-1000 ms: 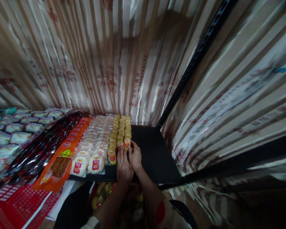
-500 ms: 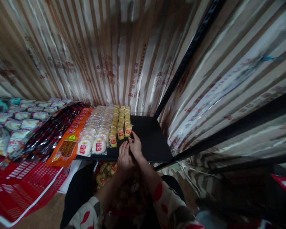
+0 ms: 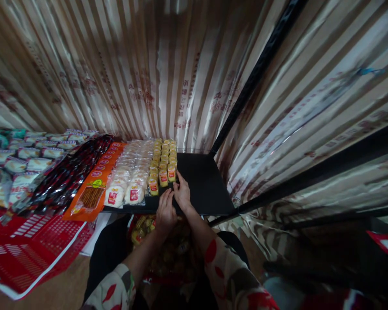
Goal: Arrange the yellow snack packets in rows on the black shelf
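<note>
Small yellow-wrapped snack packets (image 3: 163, 178) stand in three tight columns on a black shelf (image 3: 203, 183), their front ones showing red labels. My right hand (image 3: 183, 193) is at the front of the rightmost column, its index finger stretched along the right side of the front packet (image 3: 171, 173) and apparently touching it. Beside it, my left hand (image 3: 166, 211) rests over the shelf's front edge with fingers extended, just below the yellow columns, gripping nothing that I can see. White round packaged cakes (image 3: 135, 193) fill two columns to the left.
An orange bag of snack sticks (image 3: 92, 193), dark red shiny packets (image 3: 73, 174) and white packets (image 3: 29, 165) lie further left. Below is a red basket (image 3: 35, 245). A container of yellow packets (image 3: 140, 228) sits between my legs. Black posts (image 3: 245, 94) and striped curtain (image 3: 168, 86) enclose the shelf.
The front packet of the rightmost yellow column, tilted before, now stands straighter and closer in line with its neighbours. My right index finger has shifted slightly along its side.
</note>
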Motion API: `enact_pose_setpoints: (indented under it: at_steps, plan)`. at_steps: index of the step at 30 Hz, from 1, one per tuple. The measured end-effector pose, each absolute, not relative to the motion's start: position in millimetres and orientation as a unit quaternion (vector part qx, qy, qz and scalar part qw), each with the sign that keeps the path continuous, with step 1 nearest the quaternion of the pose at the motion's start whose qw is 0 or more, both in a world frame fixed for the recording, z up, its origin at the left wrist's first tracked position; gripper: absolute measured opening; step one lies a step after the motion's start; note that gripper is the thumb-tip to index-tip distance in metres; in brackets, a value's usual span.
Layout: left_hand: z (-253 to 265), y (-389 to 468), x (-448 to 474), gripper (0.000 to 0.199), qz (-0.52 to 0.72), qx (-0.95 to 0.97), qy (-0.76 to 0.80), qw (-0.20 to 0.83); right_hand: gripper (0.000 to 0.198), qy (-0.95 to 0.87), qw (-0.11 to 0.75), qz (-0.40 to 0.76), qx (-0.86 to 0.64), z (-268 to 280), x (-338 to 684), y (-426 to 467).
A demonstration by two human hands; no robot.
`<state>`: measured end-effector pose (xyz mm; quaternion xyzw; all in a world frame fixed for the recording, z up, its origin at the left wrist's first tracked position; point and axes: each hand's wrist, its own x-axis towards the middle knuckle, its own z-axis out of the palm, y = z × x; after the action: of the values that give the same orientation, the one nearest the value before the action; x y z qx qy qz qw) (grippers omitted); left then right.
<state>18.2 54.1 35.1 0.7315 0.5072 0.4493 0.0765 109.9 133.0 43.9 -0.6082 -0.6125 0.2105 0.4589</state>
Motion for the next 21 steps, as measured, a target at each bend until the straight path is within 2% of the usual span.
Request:
enact_pose_setpoints:
  at_steps: [6, 8, 10, 13, 16, 18, 21]
  plan:
    - [29.8, 16.8, 3.7, 0.032, 0.411, 0.758, 0.492, 0.119, 0.038, -0.548, 0.517, 0.243, -0.610, 53.2, 112.9, 99.5]
    - [20.4, 2.5, -3.2, 0.031, 0.402, 0.777, 0.469, 0.119, 0.033, -0.537, 0.532, 0.282, -0.591, 55.0, 111.4, 74.1]
    - [10.5, -9.9, -8.7, 0.036, 0.387, 0.792, 0.455, 0.128, 0.028, -0.549, 0.512, 0.321, -0.578, 52.3, 109.1, 45.1]
    - [-3.4, -25.1, -15.1, 0.039, 0.311, 0.780, 0.510, 0.189, 0.024, -0.596, 0.414, 0.329, -0.604, 35.7, 106.7, 5.1]
    - [-16.4, -38.1, -22.3, 0.037, 0.152, 0.730, 0.610, 0.268, 0.024, -0.668, 0.217, 0.346, -0.623, 8.1, 108.3, -22.4]
    - [-23.8, -45.9, -27.3, 0.035, 0.059, 0.720, 0.620, 0.306, 0.023, -0.700, 0.084, 0.377, -0.601, -9.1, 111.2, -33.7]
    - [-29.9, -53.9, -31.5, 0.029, 0.033, 0.751, 0.576, 0.321, 0.028, -0.716, 0.006, 0.420, -0.557, -24.3, 115.2, -41.4]
